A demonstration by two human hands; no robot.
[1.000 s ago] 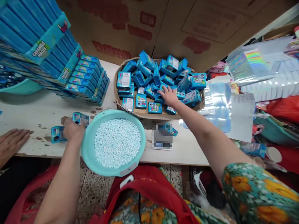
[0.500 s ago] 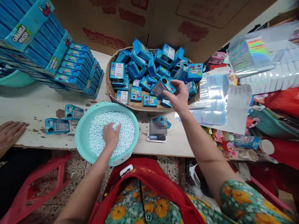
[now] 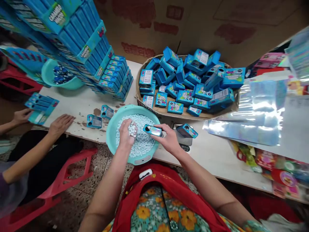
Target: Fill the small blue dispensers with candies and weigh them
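Note:
A turquoise basin (image 3: 111, 135) stands on the table in front of me, holding many small pale candies (image 3: 142, 146). Above them my left hand (image 3: 126, 133) is cupped around a heap of the candies. My right hand (image 3: 167, 138) grips a small blue candy box (image 3: 152, 130) over the basin's right side, its top end with a dark opening facing up. Right of that hand, another blue box (image 3: 187, 130) rests on a small scale (image 3: 184, 141), which is partly covered.
A cut-down carton (image 3: 158, 111) full of blue boxes stands behind. Two boxes (image 3: 94, 121) lie left of the basin, near stacked display packs (image 3: 106, 64). A co-worker's hands (image 3: 60, 124) are at the far left. Shiny sheets (image 3: 248, 129) cover the right side.
My right hand has brought a blue box from the carton to above the basin. My left hand has lifted a handful of candies. The view has swung left.

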